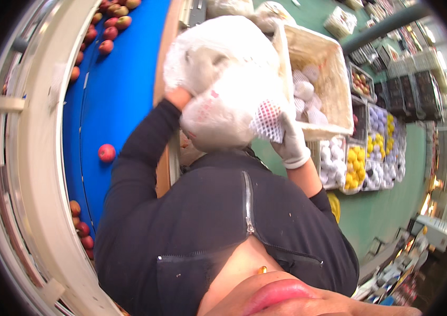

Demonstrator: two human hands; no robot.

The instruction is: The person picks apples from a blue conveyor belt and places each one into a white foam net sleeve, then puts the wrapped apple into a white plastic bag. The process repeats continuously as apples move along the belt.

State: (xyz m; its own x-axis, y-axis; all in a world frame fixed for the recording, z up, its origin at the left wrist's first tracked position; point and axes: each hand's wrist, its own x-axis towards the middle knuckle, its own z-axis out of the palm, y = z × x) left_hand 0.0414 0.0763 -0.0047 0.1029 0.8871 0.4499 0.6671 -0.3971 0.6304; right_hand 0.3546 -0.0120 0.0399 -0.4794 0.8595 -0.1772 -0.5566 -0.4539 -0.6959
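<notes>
My right hand (pixel 292 144), in a pale work glove, grips a red apple (pixel 269 114) wrapped in a white foam net. In front of my body sits a large white plastic bag (pixel 223 122) with red printing on it. My left hand (pixel 203 69), gloved as well, is at the top of this bag. White glare and blur there hide its fingers, so what they hold cannot be made out. Just beyond my right hand, a cream-lined crate (pixel 326 83) contains several fruits in foam nets (pixel 306 93).
A blue conveyor belt (pixel 101 110) runs along my left, carrying a lone red apple (pixel 107 153) and clusters of apples (pixel 114 21). To the right, crates of white-netted fruit (pixel 332 162) and yellow-netted fruit (pixel 354 168) stand on the green floor (pixel 385 213). A grey pipe (pixel 385 27) crosses the upper right.
</notes>
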